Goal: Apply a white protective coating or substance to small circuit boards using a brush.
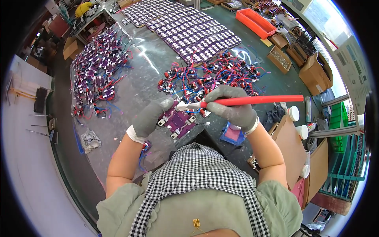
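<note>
Both of my hands wear grey gloves. My left hand point(149, 118) pinches the upper left edge of a purple circuit board point(177, 124), which is tilted above the table near my body. Black and silver parts sit along the board's edges. Closed around a long red-handled brush point(256, 100) is my right hand point(233, 108). The brush's metal neck and whitish tip reach left to the board's top edge, beside my left fingertips; whether they touch cannot be made out. Just beyond my hands lies a heap of small parts with red and blue wires point(221, 77).
A heap of wired purple boards point(100, 67) covers the table's left. Panels of purple boards with white parts point(193, 31) lie at the back. An orange-red bin point(256, 23) and open cardboard boxes point(317, 75) stand at right. A crumpled cloth point(90, 141) lies near left.
</note>
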`<state>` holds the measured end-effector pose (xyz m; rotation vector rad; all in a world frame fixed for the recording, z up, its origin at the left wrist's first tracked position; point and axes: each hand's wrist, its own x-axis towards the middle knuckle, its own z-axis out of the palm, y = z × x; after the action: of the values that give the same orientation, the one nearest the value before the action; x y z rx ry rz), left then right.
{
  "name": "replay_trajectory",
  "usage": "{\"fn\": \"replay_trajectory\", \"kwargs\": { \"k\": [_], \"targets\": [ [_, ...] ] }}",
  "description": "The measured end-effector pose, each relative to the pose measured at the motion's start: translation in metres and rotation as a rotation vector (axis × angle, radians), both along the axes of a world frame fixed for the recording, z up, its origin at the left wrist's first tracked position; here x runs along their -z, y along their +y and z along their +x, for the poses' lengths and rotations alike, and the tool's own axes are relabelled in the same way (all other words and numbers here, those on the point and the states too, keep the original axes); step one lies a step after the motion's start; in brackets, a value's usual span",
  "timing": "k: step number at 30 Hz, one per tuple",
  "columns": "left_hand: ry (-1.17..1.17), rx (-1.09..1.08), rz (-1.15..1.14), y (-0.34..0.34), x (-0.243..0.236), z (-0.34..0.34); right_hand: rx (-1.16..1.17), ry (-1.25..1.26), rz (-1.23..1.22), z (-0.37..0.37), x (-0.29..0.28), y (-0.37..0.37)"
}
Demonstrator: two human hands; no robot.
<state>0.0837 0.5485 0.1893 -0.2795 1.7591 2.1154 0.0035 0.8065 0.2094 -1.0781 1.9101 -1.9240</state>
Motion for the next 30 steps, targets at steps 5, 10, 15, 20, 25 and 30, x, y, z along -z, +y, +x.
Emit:
{"fn": "replay_trajectory", "kwargs": {
  "k": [5, 10, 15, 20, 25, 30],
  "targets": [
    [0.136, 0.002, -0.032, -0.004, 0.001, 0.003, 0.087, -0.096, 0.061, -0.006, 0.002, 0.003],
    [-0.04, -0.123, 0.078, -0.005, -0.006, 0.005, -0.002, -0.134, 0.09, 0.004, 0.001, 0.013],
    [0.046, -0.043, 0.172, -0.008, 0.002, -0.002, 0.043, -0.09, 0.157, 0.003, 0.002, 0.018],
    [0.157, -0.119, 0.239, -0.03, 0.037, -0.01, 0.407, 0.034, 0.102, 0.006, 0.01, 0.058],
    [0.299, -0.275, 0.502, -0.029, 0.046, -0.019, 0.76, 0.199, 0.471, 0.008, 0.091, 0.139],
    [0.291, -0.292, 0.51, -0.027, 0.082, -0.036, 0.587, 0.608, 0.941, 0.015, 0.17, 0.158]
  ]
}}
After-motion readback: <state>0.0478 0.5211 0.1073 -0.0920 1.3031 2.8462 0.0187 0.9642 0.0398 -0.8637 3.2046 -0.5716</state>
